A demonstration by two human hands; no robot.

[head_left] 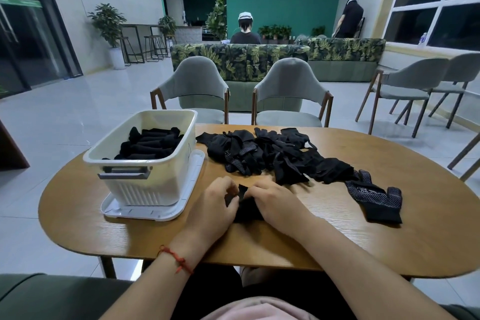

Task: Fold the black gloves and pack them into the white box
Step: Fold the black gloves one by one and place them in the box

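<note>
Pinched a black glove (245,206) at the near middle of the desk (337,241) with the left grip (213,205), fingers curled on its left end. Clutched its right side in the right grip (275,202), likewise curled. Saw the white box (145,189) at left on a white lid (155,213), folded gloves (153,145) inside; a loose pile (272,158) behind; a flat glove (374,200) at right.
</note>
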